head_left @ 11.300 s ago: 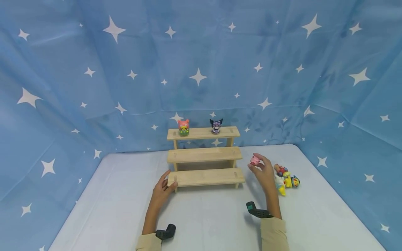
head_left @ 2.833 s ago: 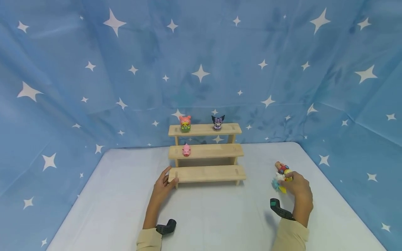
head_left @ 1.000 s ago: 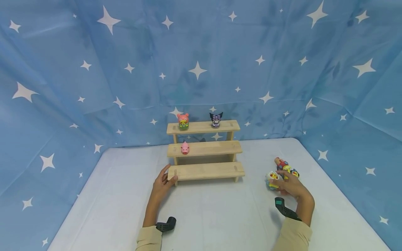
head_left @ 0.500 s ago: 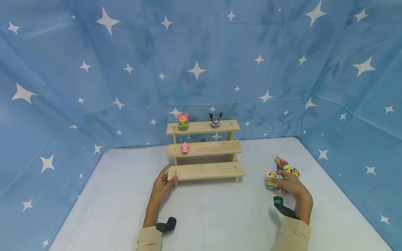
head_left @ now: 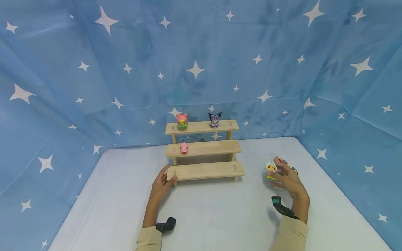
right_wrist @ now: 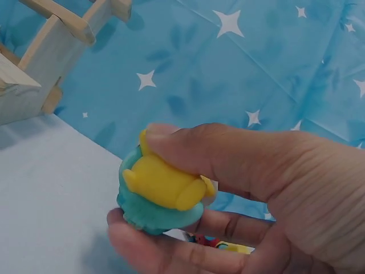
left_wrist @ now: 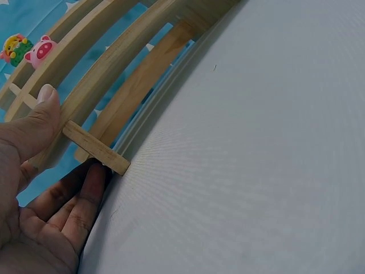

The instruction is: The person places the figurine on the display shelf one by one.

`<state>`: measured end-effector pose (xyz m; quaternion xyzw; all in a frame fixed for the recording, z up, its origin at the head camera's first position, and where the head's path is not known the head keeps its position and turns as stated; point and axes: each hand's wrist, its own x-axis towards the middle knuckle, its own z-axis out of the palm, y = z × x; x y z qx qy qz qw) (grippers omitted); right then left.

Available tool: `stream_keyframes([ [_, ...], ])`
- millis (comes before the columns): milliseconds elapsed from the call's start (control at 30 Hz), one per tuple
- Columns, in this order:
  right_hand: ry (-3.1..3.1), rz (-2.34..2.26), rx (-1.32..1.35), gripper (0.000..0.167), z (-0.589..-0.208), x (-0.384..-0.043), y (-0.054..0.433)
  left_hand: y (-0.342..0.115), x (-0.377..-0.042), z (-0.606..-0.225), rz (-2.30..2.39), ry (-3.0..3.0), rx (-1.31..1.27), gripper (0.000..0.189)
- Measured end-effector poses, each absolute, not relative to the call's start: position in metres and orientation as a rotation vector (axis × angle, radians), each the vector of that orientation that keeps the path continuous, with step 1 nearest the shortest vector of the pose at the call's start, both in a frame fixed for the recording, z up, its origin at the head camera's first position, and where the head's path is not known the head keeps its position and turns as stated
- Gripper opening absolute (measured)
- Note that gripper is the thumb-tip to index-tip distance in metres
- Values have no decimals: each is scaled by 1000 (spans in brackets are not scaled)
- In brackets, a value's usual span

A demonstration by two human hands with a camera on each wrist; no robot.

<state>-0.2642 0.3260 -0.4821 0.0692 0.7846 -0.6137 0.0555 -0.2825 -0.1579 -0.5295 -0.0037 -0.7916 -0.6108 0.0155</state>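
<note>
My right hand [head_left: 287, 179] pinches a small yellow figurine [head_left: 270, 168] with a white hood and red cheeks, just left of the other toys. Close up in the right wrist view, the figurine [right_wrist: 165, 182] shows its yellow body and teal base between thumb and fingers. At the left end of the lowest step, my left hand [head_left: 161, 184] grips a three-tier wooden display stand [head_left: 205, 170]. Its thumb lies on the step and the fingers curl by the leg [left_wrist: 96, 147]. A pink pig figurine [head_left: 184, 148] stands on the middle step's left part.
On the top step stand a coral-and-green figurine [head_left: 181, 122] at left and a black-eared purple figurine [head_left: 215, 120] right of centre. Several colourful figurines [head_left: 279, 160] lie behind my right hand, partly hidden. A blue star-patterned curtain [head_left: 201, 94] borders the white table [head_left: 213, 216].
Earlier, the pig went from my right hand to the middle step. Since then that hand has taken the white-hooded figurine from the pile, now raised slightly and turned face-forward. My left hand stays put.
</note>
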Motion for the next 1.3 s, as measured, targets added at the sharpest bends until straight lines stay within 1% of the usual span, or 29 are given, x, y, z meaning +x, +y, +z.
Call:
stream_keyframes([
  [100, 2418, -1873, 173, 79, -481, -267, 323, -158, -282, -529, -1893, -2466, -12, 68],
  [233, 2554, -1754, 157, 81, -479, -272, 316, -157, -282, -529, -1876, -2478, -21, 68],
  [433, 2489, -1895, 79, 82, -472, -285, 297, -158, -281, -527, -1894, -2472, -7, 68],
  [800, 2529, -2035, -40, 73, -457, -300, 267, -158, -282, -531, -1890, -2454, -42, 68],
  [1100, 2494, -2152, -245, 66, -445, -304, 247, -158, -282, -529, -1890, -2462, -16, 68],
  [1300, 2375, -2275, -383, 66, -443, -308, 235, -159, -283, -530, -1884, -2470, -33, 67],
])
